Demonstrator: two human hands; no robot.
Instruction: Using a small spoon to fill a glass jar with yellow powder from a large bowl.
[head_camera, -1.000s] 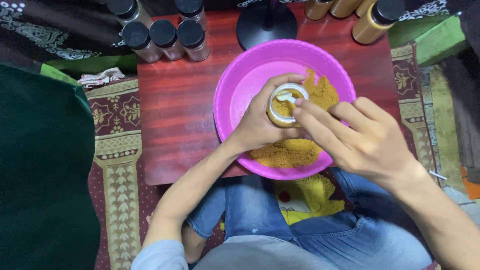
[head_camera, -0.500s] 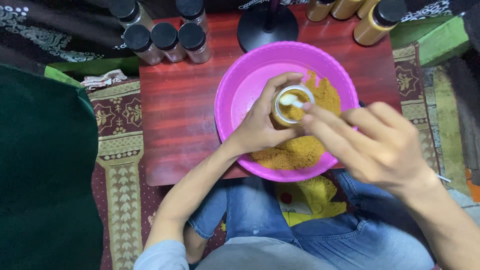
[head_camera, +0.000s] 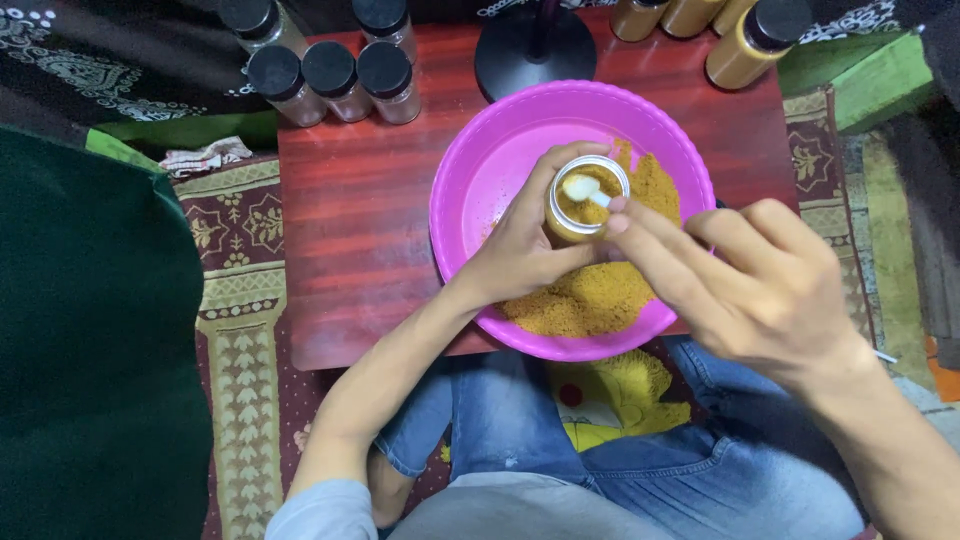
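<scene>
The left hand (head_camera: 520, 250) is gripping a small open jar (head_camera: 587, 200), holding it upright over the pink bowl (head_camera: 480, 170) of orange-brown powder (head_camera: 590, 300). The right hand (head_camera: 750, 280) is pinching a small white spoon (head_camera: 585, 190), its tip resting inside the jar's mouth. The bowl is sitting on a red wooden table (head_camera: 350, 250), with capped jars (head_camera: 330, 80) standing along the far edge.

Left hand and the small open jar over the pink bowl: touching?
Touching. The head view shows the left hand wrapped around the small open jar of orange powder, fingers on its side, held above the round pink plastic bowl.
</scene>
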